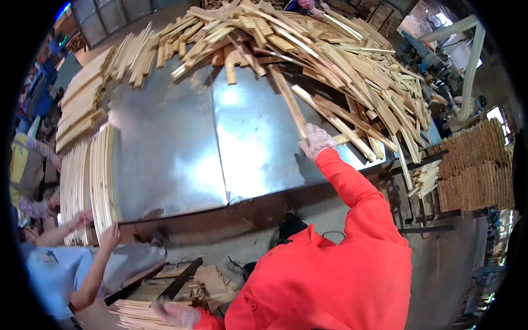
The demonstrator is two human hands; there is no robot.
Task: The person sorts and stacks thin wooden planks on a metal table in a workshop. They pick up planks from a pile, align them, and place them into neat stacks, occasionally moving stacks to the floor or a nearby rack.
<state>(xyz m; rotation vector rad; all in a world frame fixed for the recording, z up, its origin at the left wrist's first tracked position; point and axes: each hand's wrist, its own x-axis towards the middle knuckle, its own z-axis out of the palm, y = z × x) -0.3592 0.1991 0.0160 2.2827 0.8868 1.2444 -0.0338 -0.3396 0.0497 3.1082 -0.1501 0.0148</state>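
My right hand (318, 142), in a pale patterned glove, reaches over the metal table and is closed round the near end of a long wooden strip (289, 102). The far end of that strip lies against the big heap of loose wooden strips (352, 71). Low on the left, my gloved left hand (181, 315) is smeared by motion. It is beside a stack of wooden strips (137, 314), and its fingers cannot be made out.
The shiny metal table (165, 143) has stacked boards (82, 99) along its left side. At lower left a co-worker in light blue (66, 275) handles a row of upright strips (103, 176). Another person's hand (316, 12) is behind the heap. Bundled sticks (476, 165) stand at right.
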